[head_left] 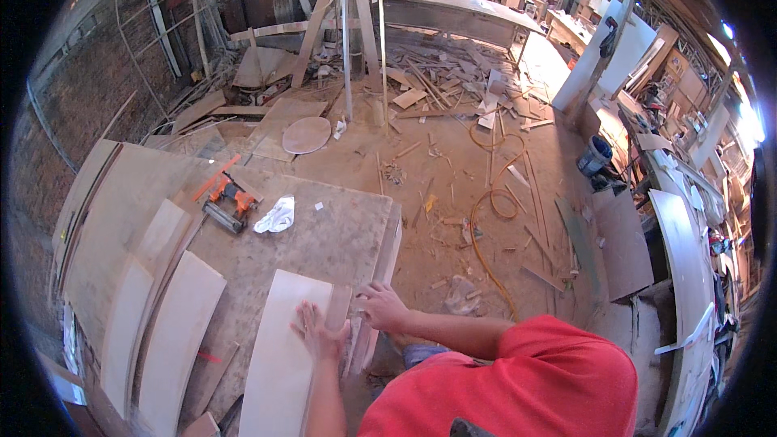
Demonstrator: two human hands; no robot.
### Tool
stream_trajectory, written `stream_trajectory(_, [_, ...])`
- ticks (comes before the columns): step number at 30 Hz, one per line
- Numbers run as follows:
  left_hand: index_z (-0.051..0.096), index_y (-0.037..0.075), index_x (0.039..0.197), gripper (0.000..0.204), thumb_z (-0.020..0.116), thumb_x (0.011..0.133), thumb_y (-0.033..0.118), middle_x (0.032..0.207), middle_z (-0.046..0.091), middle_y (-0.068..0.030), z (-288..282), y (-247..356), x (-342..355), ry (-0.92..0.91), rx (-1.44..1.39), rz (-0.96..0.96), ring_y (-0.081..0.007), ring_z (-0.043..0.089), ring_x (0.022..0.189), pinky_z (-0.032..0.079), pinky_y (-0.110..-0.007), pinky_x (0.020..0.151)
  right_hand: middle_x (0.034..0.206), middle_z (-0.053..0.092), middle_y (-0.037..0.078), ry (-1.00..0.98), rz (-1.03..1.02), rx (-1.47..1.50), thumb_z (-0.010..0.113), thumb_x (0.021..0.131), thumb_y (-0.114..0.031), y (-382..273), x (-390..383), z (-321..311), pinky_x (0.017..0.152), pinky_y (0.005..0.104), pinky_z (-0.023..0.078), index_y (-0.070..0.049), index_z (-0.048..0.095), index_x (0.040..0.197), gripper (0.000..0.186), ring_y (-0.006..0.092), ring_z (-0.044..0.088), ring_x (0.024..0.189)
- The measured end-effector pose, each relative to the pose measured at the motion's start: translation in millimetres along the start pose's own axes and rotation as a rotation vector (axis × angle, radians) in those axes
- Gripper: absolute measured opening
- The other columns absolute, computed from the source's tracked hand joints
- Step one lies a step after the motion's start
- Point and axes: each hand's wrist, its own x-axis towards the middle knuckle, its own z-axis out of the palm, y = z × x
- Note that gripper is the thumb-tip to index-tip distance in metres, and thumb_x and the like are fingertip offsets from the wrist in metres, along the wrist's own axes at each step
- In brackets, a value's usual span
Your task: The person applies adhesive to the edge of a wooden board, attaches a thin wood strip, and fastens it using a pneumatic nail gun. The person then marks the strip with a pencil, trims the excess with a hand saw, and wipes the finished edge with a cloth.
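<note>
Left hand [320,333] flat on pale board [283,348], right hand [380,307] loosely gripping thin strip [360,340] at table [324,235] edge: risk of slipping off, pinching fingers.

Head view: looks steeply down from above the person's red-shirted shoulders, close over the dusty chipboard worktable [324,235].
Facing: forward across the littered workshop floor [453,178].

Site: woodworking shop, open shed type.
Dirt floor [453,186] littered with wood offcuts [437,81]; pale plywood panels [174,332] on dusty counter [324,235]; orange nail gun [229,201] there; orange air hose [486,218] coiled on floor; boards leaning on brick wall [89,89].
</note>
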Motion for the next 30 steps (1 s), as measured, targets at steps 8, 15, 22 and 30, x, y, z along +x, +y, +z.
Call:
stream_trajectory(8, [0.048, 0.006, 0.154, 0.098, 0.077, 0.077, 0.06, 0.166, 0.034, -0.0216, 5.8, -8.6, 10.9, 0.003, -0.011, 0.092, -0.0384, 0.025, 0.157, 0.01, -0.068, 0.125, 0.106, 0.071, 0.01, -0.343, -0.238, -0.032, 0.063, 0.088, -0.022, -14.1, 42.6, 32.0, 0.093, 0.0454, 0.054, -0.011, 0.074, 0.099, 0.019, 0.0311, 0.068, 0.105])
stream_trajectory(15, [0.031, 0.011, 0.164, 0.132, 0.08, 0.062, 0.08, 0.172, 0.019, -0.0193, -59.5, -114.6, -93.2, 0.164, 0.026, -0.221, -0.0341, 0.012, 0.161, 0.007, -0.065, 0.126, 0.128, 0.063, 0.006, -0.251, -0.428, -0.041, 0.083, 0.074, -0.039, -25.4, 50.1, 4.1, 0.112, 0.0518, 0.04, -0.016, 0.074, 0.113, 0.046, 0.0266, 0.053, 0.13])
stream_trajectory(22, [0.029, 0.01, 0.165, 0.14, 0.085, 0.056, 0.079, 0.173, 0.015, -0.0185, -124.6, -179.6, -148.5, -0.087, 0.146, -0.496, -0.0335, 0.011, 0.162, 0.009, -0.065, 0.126, 0.134, 0.06, 0.008, -0.346, -0.384, -0.084, 0.087, 0.067, -0.052, -56.5, 52.7, 18.7, 0.121, 0.0567, 0.029, -0.013, 0.072, 0.12, 0.067, 0.0316, 0.048, 0.138])
stream_trajectory(30, [0.037, -0.001, 0.158, 0.135, 0.095, 0.053, 0.062, 0.166, 0.031, -0.0197, -114.4, -169.6, -118.3, -0.095, 0.079, -0.493, -0.0352, 0.023, 0.157, 0.017, -0.057, 0.128, 0.126, 0.063, 0.004, -0.314, -0.371, -0.145, 0.076, 0.073, -0.065, -43.9, 57.8, 22.5, 0.124, 0.0606, 0.022, -0.012, 0.073, 0.118, 0.069, 0.0301, 0.05, 0.134])
